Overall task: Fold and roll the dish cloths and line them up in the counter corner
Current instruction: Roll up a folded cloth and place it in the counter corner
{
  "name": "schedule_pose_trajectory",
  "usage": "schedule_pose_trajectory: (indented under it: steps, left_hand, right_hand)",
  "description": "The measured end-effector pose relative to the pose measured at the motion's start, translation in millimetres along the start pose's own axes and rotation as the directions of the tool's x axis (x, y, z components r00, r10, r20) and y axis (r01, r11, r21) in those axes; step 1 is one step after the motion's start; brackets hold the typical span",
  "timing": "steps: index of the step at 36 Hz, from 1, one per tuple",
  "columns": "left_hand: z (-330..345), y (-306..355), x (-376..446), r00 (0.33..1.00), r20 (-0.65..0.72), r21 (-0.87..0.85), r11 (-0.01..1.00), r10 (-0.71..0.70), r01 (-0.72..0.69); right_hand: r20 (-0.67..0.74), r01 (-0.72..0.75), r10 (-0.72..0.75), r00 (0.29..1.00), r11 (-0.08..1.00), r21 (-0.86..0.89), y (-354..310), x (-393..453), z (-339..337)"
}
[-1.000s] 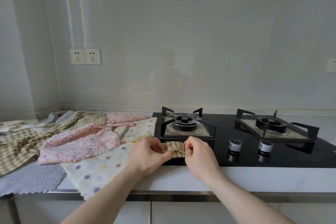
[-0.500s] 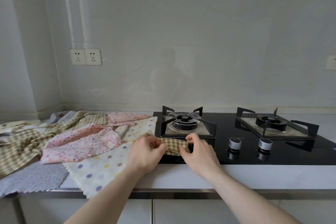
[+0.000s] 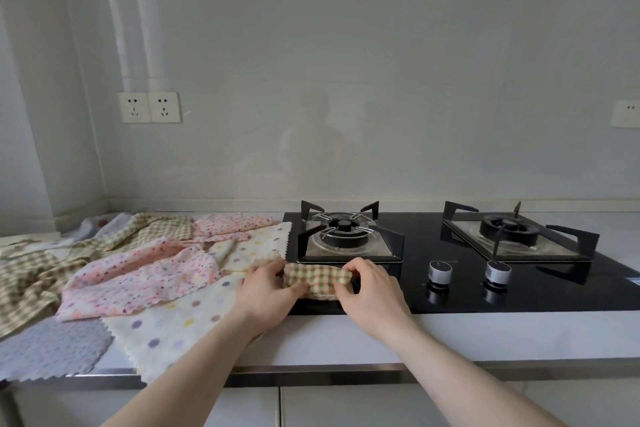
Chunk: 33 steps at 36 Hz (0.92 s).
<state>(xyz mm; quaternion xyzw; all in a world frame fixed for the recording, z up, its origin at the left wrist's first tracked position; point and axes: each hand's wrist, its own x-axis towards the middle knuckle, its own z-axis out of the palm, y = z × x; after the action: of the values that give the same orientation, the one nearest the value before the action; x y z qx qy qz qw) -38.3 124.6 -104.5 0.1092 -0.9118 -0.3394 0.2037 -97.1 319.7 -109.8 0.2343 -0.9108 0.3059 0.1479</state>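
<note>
Where it was bunched, checked cloth roll longer between both hands.

Black glass hob set into the white surface, reaching beyond and right of the hands. Left burner just beyond the hands; right burner further right. Two silver knobs near the right hand. Double socket on the wall, up left; single socket at far right. White cabinet doors below.
</note>
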Motion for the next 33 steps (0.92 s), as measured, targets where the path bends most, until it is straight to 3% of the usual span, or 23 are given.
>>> schedule_pose_trajectory:
  steps: [5,10,16,21,24,26,29,31,33]
  left_hand:
    - [-2,-8,-3,0.998,0.064,-0.353,0.936,0.013,0.01]
    - [0,-4,-3,1.0,0.014,-0.455,0.89,-0.028,0.031]
    - [3,-6,1,0.999,-0.004,-0.254,0.966,0.035,-0.035]
    - [-5,-3,2,0.998,0.055,-0.225,0.973,-0.037,0.048]
    - [-21,11,7,0.969,0.201,-0.275,0.942,-0.141,0.194]
    - [-39,27,16,0.904,0.376,-0.312,0.89,-0.205,0.332]
    - [-66,54,26,0.83,0.487,-0.195,0.892,-0.272,0.407]
    - [-90,80,28,0.858,0.444,-0.085,0.942,-0.257,0.326]
    - [-118,108,30,0.881,0.426,-0.098,0.958,-0.203,0.268]
  right_hand:
    - [0.031,-0.026,0.022,0.999,0.99,0.136,0,-3,-4]
    - [0.033,-0.033,0.025,0.999,0.958,0.285,-1,-6,-7]
    - [0.054,-0.044,0.026,0.998,0.932,0.359,0,-3,-5]
    - [0.083,-0.11,0.088,0.993,0.942,0.316,-7,-1,-10]
    - [0.127,-0.189,0.156,0.98,0.927,0.324,-13,3,-18]
    - [0.146,-0.249,0.212,0.966,0.915,0.318,-20,5,-26]
    - [0.264,-0.432,0.35,0.899,0.809,0.398,-40,10,-49]
    - [0.342,-0.52,0.396,0.852,0.713,0.47,-60,15,-77]
    - [0.371,-0.544,0.4,0.838,0.662,0.516,-81,17,-115]
